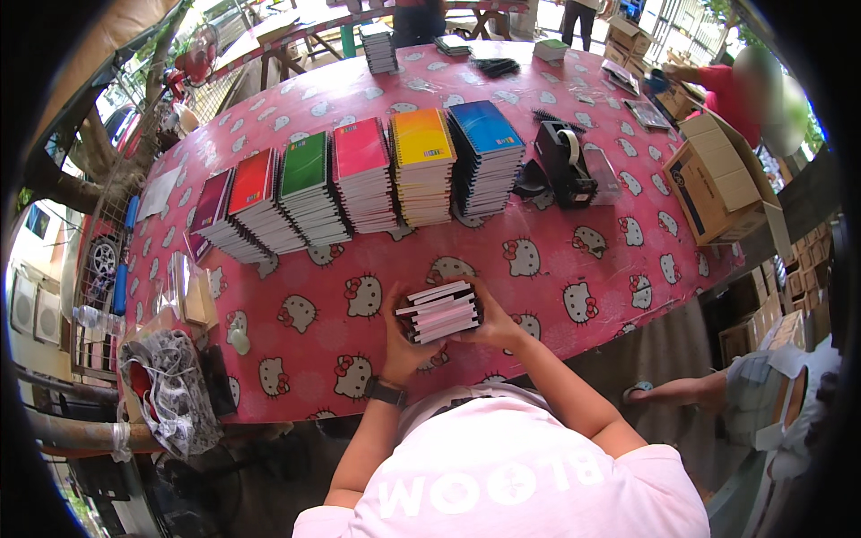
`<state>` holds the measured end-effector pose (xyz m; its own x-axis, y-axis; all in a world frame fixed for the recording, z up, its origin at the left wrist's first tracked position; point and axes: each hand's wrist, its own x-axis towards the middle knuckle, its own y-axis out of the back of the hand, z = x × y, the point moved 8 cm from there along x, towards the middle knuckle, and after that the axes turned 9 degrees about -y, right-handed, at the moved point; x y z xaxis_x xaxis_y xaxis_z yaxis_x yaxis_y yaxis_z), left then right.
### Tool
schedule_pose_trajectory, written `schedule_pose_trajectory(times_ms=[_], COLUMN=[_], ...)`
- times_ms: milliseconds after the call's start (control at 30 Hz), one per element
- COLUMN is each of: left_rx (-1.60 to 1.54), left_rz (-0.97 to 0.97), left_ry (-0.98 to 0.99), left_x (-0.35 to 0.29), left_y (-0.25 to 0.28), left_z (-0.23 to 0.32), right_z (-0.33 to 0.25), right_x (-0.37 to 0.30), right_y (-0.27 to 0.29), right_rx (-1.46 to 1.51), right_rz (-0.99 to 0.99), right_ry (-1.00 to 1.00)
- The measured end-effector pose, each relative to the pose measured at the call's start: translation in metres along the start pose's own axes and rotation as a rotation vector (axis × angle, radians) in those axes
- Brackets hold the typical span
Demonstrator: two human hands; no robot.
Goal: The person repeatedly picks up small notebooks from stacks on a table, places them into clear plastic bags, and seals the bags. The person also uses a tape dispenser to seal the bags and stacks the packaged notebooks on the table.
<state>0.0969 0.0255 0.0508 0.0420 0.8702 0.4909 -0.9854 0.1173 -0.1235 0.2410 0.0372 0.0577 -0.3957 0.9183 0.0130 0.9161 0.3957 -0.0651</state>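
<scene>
A small stack of notebooks [439, 314] is gripped between my two hands over the near part of the table, its white page edges facing up. My left hand [404, 345] wraps its left side, and a dark watch sits on that wrist. My right hand [493, 321] closes round the right side. Beyond them stands a row of tall spiral notebook stacks: purple [213, 203], red [254, 182], green [305, 164], pink [361, 154], yellow [422, 141] and blue [488, 131]. The covers of the notebooks in my hands cannot be made out.
A black tape dispenser [563, 166] stands right of the blue stack on the pink patterned table [386, 255]. An open cardboard box [722, 184] is at the right edge, near a person in red [725, 90]. A grey patterned bag [179, 386] lies at the left corner.
</scene>
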Motion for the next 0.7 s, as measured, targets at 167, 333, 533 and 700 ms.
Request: schedule_pose_trajectory(times_ms=[167,333,533,700], left_rx=[0.027,-0.104,0.013,-0.001], left_rz=[-0.094,-0.002,-0.069,-0.047], left_ry=[0.056,0.189,0.283,0.288], left_x=[-0.001,-0.020,-0.018,-0.011], left_y=[-0.004,-0.007,-0.006,-0.006], left_z=[-0.018,-0.036,-0.041,-0.037], right_z=[0.006,0.019,0.030,0.029], right_x=[0.002,0.000,-0.002,0.002], right_y=[-0.002,0.004,0.020,0.021], right_rx=[0.031,-0.016,-0.027,-0.062], right_rz=[-0.017,0.017,-0.026,-0.040], right_ry=[-0.059,-0.110,-0.220,-0.265])
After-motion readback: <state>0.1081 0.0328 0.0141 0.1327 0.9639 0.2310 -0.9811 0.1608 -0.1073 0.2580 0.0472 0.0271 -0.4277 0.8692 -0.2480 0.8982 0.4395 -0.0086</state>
